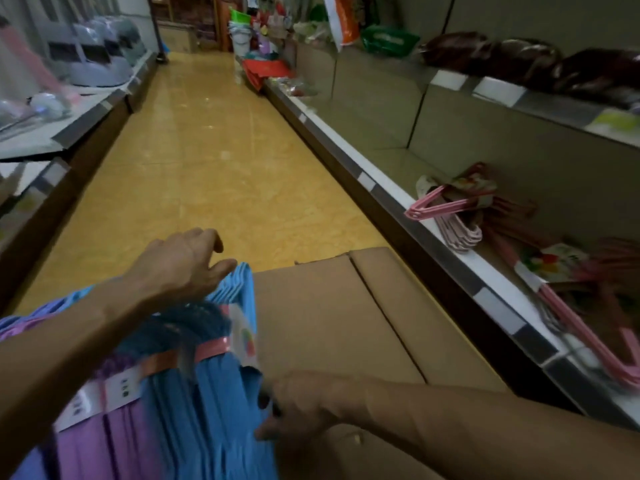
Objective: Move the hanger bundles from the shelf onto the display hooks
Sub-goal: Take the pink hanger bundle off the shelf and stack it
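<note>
A yellow tiled aisle floor (214,161) runs toward twelve o'clock, its far end cluttered with goods too blurred to name. At three o'clock stands the shelf (460,261), whose lower tier carries pink hanger bundles (450,209), the nearest of them cut off by the right edge. A closed cardboard box (332,317) fills the centre. At seven o'clock lies the blue hanger bundle (214,403), banded with pink tape, its lower part leaving the view; beside it at eight o'clock sits a purple hanger bundle (86,441), half hidden under the left forearm. The left hand (183,268) hovers over the top corner of the blue bundle, fingers loosely spread, holding nothing that can be seen. The right hand (298,407) grips the blue bundle's right edge at six o'clock, fingers curled round it, their tips smeared by blur.
</note>
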